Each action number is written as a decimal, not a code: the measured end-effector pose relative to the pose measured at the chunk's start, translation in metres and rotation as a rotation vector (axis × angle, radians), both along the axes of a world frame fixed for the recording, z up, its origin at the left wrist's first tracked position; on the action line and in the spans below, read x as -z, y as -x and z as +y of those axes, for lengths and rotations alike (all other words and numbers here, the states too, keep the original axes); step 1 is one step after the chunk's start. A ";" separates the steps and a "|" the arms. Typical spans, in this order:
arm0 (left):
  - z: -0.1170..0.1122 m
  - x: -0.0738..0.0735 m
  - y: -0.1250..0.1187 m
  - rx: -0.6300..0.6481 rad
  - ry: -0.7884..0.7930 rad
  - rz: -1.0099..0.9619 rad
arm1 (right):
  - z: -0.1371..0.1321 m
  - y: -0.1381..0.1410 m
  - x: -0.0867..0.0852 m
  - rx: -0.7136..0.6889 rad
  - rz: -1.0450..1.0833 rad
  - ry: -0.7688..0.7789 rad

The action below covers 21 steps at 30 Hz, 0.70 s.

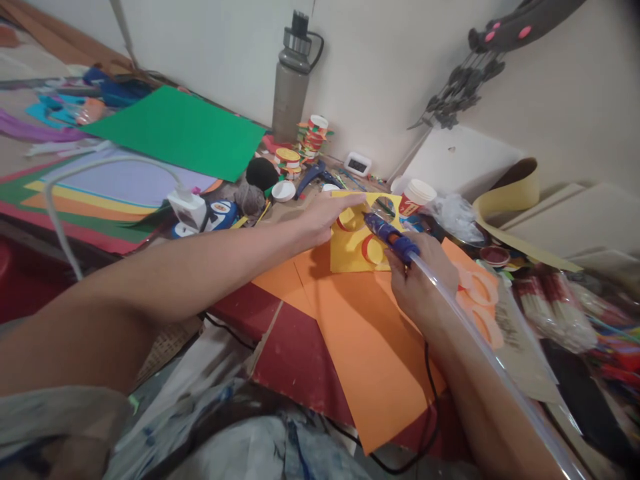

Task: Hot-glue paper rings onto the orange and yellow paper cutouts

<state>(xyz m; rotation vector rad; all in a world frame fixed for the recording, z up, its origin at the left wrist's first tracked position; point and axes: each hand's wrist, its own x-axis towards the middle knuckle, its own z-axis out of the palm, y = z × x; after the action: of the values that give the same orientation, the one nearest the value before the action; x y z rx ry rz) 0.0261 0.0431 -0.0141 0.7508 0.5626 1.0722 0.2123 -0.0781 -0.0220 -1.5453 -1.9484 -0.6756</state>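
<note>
My right hand (pixel 423 270) is wrapped round a blue hot glue gun (pixel 383 230), with a long clear glue stick (pixel 480 333) running back from it over my forearm. The gun's nozzle points at a yellow card piece (pixel 345 257), close to its surface; I cannot tell if they touch. This card has a round hole near its top right and yellow-and-red round parts on its face. My left hand (pixel 325 217) grips the card at its upper left edge, fingers along the top. Orange paper sheets (pixel 375 353) lie beneath the card.
A grey water bottle (pixel 290 93) stands by the wall, near a small white clock (pixel 358 163). A green sheet (pixel 180 133) lies at the left, beside a white plug (pixel 187 210). A paper cup (pixel 416 197) and orange scissors (pixel 480 300) are at the right. A black cord (pixel 431 380) hangs over the table edge.
</note>
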 end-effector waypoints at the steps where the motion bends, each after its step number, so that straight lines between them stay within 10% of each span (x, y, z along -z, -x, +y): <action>1: 0.001 0.000 0.000 -0.002 0.005 0.012 | 0.000 -0.001 0.000 -0.014 -0.005 0.001; 21: 0.016 0.004 0.003 -0.040 0.043 0.002 | 0.004 -0.003 0.003 -0.178 0.111 -0.002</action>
<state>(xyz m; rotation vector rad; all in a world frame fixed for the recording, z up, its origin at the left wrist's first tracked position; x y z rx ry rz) 0.0234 0.0595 -0.0185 0.7058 0.6027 1.0930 0.2151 -0.0737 -0.0254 -1.3589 -1.9720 -0.5062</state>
